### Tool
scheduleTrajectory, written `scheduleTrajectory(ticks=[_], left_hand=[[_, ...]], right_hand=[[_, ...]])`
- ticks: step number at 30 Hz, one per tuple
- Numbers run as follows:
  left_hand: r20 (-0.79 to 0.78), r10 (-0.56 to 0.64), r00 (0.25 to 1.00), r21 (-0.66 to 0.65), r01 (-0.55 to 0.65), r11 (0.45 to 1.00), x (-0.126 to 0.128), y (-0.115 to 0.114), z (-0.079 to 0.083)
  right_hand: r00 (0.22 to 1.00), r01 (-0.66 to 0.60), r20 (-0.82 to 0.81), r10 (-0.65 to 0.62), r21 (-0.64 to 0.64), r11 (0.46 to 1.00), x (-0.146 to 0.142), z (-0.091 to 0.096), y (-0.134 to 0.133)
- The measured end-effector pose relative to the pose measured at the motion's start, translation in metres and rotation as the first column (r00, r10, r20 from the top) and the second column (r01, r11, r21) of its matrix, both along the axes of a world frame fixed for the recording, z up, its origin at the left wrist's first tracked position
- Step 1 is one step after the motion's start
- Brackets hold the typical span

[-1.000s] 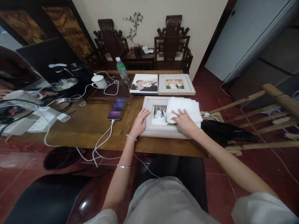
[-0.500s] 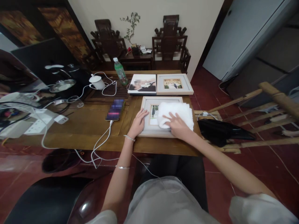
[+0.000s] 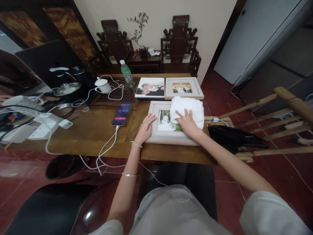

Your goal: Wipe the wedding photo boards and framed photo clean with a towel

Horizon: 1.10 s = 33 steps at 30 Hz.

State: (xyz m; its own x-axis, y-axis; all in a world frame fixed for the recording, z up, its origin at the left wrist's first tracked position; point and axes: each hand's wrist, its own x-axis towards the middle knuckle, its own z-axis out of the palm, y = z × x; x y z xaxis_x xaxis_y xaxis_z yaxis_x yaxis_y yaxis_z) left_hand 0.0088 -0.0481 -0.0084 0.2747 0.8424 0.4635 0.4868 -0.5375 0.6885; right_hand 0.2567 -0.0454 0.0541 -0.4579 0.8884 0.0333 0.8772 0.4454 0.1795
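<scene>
A pale-framed photo [image 3: 163,138] lies flat near the front edge of the wooden table [image 3: 93,130]. My left hand [image 3: 146,128] rests flat on the frame's left side, fingers stretched out. My right hand [image 3: 187,121] presses a folded white towel [image 3: 189,107] onto the frame's upper right part, fingers spread over the cloth. The towel hides the right portion of the picture.
Behind lie a second framed photo [image 3: 184,88] and an unframed print [image 3: 151,87]. A phone [image 3: 121,114] on a white cable, a green bottle [image 3: 127,74], a white teapot [image 3: 103,86], power strips [image 3: 46,127] and tangled cords fill the left. A black bag [image 3: 232,137] and bamboo poles [image 3: 276,130] sit right.
My right hand slid the towel left across the picture glass, then back right and farther away toward the frame's top. My left hand stayed on the frame's left edge.
</scene>
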Motion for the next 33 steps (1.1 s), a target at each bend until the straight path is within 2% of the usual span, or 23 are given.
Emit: scheduleTrajectory(ticks=[3,6,9,12,16,21,24,26,28,33], left_hand=[[0.006,0.001,1.000,0.007,-0.001,1.000,0.001,0.000,0.000],[0.004,0.005,1.000,0.008,-0.005,1.000,0.002,-0.001,0.000],[0.003,0.006,1.000,0.006,-0.006,1.000,0.002,-0.001,0.000],[-0.007,0.007,1.000,0.014,-0.007,1.000,0.002,-0.001,0.000],[-0.027,0.013,1.000,0.009,-0.013,1.000,0.001,-0.001,-0.001],[-0.025,0.021,0.999,0.003,-0.021,1.000,0.000,0.000,-0.001],[-0.020,0.021,1.000,0.004,-0.021,1.000,0.000,0.000,-0.002],[-0.019,0.021,1.000,0.005,-0.020,1.000,0.000,0.001,-0.002],[-0.018,0.021,1.000,0.006,-0.021,1.000,0.000,0.001,-0.002],[-0.012,0.027,1.000,0.009,-0.027,1.000,0.002,0.000,-0.003]], right_hand=[[0.999,-0.033,0.008,0.034,-0.128,0.991,-0.003,0.017,-0.046],[0.987,-0.159,-0.061,0.149,-0.229,0.960,-0.003,0.034,-0.086],[0.967,-0.245,-0.125,0.221,-0.242,0.939,-0.004,0.033,-0.106],[0.959,-0.259,-0.157,0.235,-0.154,0.954,-0.003,0.016,-0.095],[0.967,-0.221,-0.142,0.213,-0.040,0.974,0.006,-0.004,-0.043],[0.980,-0.106,-0.154,0.126,0.128,0.986,0.019,-0.004,0.035],[0.990,-0.071,-0.114,0.088,0.141,0.987,0.021,-0.005,0.057],[0.994,-0.085,-0.061,0.091,0.106,0.991,0.019,-0.008,0.054],[0.994,-0.109,-0.017,0.111,0.075,0.991,0.015,-0.009,0.039],[0.988,-0.156,-0.020,0.155,-0.075,0.985,0.006,0.003,-0.032]])
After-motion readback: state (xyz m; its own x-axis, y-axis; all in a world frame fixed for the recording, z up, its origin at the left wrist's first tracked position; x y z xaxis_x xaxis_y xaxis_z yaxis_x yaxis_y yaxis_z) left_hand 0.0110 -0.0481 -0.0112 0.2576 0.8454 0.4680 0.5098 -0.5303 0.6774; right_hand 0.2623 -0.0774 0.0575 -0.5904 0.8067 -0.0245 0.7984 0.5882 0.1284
